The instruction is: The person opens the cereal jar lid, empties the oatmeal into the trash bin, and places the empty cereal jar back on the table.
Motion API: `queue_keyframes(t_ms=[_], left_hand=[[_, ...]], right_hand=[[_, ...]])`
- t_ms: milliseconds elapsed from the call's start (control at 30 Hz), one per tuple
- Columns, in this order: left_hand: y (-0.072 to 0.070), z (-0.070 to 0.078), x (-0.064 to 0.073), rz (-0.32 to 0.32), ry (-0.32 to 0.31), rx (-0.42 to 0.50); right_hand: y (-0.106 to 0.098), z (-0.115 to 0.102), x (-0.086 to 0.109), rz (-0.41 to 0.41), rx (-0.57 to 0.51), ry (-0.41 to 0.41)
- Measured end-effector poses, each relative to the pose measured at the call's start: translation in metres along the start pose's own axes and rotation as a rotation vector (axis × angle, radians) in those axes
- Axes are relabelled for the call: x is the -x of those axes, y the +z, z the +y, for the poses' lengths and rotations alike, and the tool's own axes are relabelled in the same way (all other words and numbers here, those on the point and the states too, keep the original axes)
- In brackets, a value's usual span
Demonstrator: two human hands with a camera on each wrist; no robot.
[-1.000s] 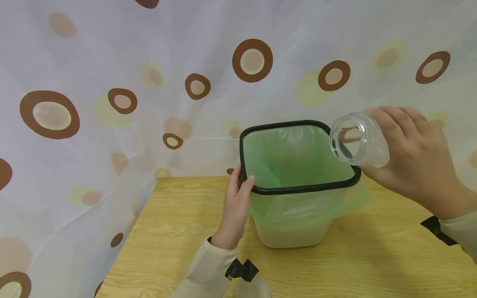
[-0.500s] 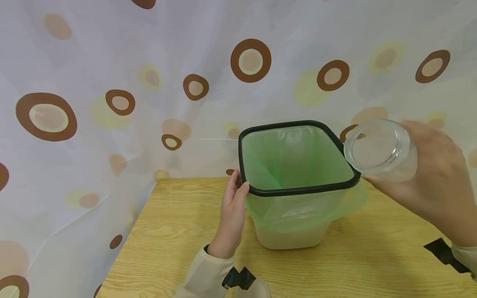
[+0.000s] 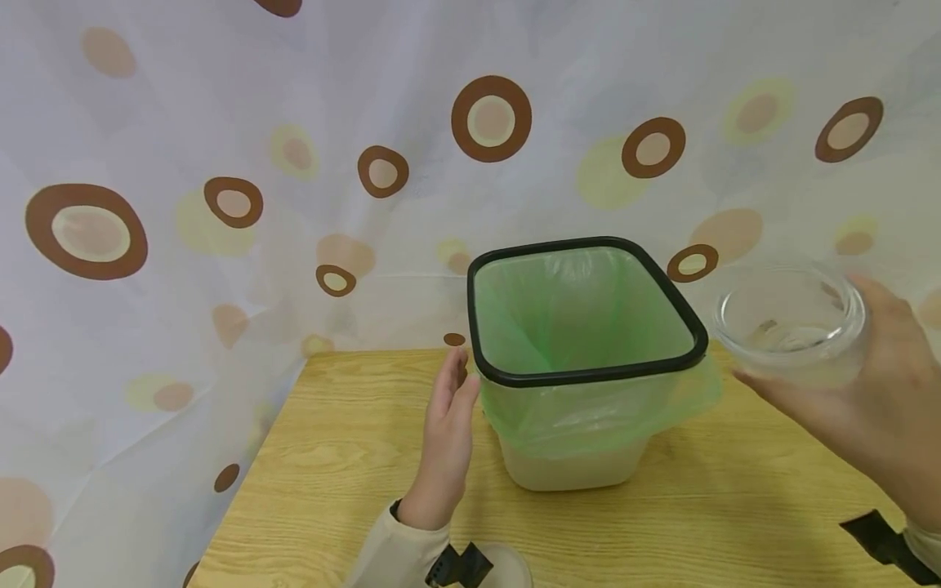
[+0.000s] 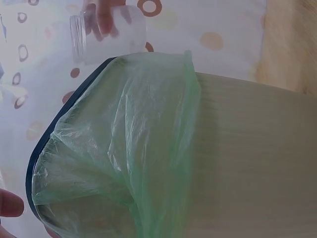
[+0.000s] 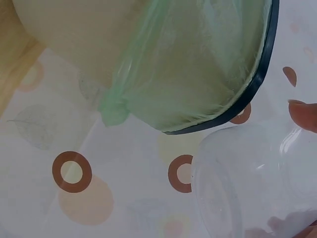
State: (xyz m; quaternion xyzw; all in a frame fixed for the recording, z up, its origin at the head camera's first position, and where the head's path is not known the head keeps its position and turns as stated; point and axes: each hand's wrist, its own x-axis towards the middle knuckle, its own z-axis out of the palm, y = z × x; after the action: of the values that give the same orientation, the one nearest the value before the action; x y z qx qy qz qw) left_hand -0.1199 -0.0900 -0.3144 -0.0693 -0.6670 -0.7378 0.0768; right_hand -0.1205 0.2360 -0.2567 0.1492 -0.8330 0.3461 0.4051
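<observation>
A pale trash bin (image 3: 577, 469) stands upright on the table, lined with a green plastic bag (image 3: 588, 416) folded over its outside. Its black rim ring (image 3: 581, 377) runs around the top. My left hand (image 3: 441, 445) is beside the bin's left corner with its fingers fairly straight; in the left wrist view a fingertip (image 4: 11, 203) shows near the rim. To the bin's right, my right hand (image 3: 893, 400) grips a clear jar (image 3: 819, 367) around its side, mouth upward and tilted. The jar (image 5: 247, 178) is also close to the rim in the right wrist view.
A pale round object (image 3: 509, 563) lies at the table's front, partly hidden by my left wrist. The wood-grain table (image 3: 345, 457) ends at its left edge. Behind it hangs a white sheet (image 3: 294, 90) with brown ring patterns.
My right hand has moved right and down from over the bin's rim, turning the jar from sideways to mouth up. My left hand has let go of the rim and drawn slightly back.
</observation>
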Motion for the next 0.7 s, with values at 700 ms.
queue_keyframes(t_ms=[700], left_hand=[[-0.004,-0.003,0.015,-0.003,-0.008,-0.005]], right_hand=[[-0.002,0.013,0.042,0.009,0.099,0.332]])
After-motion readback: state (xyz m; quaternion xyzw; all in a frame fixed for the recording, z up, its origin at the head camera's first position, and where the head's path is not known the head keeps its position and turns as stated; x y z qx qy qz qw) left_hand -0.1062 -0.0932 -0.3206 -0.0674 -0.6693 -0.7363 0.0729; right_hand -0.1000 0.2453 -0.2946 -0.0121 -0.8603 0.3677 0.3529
